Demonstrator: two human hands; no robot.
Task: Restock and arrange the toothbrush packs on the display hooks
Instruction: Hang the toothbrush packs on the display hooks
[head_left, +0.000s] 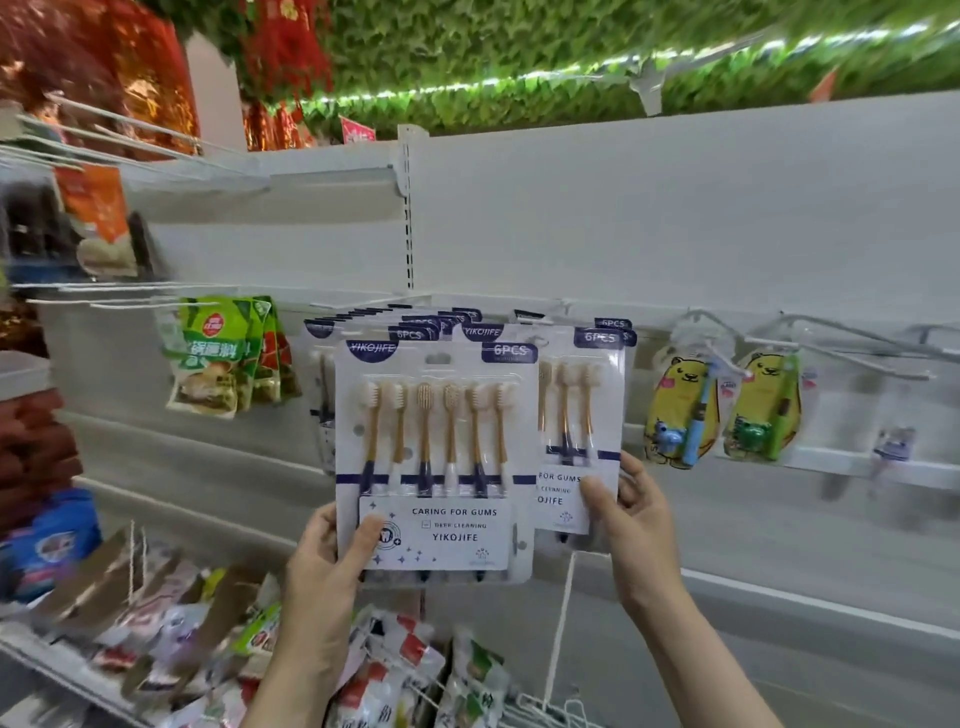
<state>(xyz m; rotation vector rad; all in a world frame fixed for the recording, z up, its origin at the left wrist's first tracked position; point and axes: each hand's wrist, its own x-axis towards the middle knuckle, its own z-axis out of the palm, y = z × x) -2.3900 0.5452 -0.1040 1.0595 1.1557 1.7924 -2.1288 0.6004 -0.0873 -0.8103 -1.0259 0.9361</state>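
The left hand (332, 556) is gripping the front toothbrush pack (434, 462) at its lower left corner, thumb lying across the label and fingers curled behind the card. The right hand (631, 512) is pinching the lower right corner of the second pack (582, 431), which is hanging just behind and to the right, thumb on its face. Both packs are sitting at the front of two rows of like packs on the display hooks (395, 306) along the white back panel (675, 218) of the shelving. Yellow children's packs (680, 410) are hanging near, on hooks to the right, and green pouches (218, 353) to the left.

Judging by this, the step in hand is squaring the front packs. To do it well, each hand should be steadying its pack by the bottom corner, pushing the hang hole fully along the hook and letting the card settle plumb, so the fronts are lining up level and the left pack is no longer overlapping its neighbour's face.
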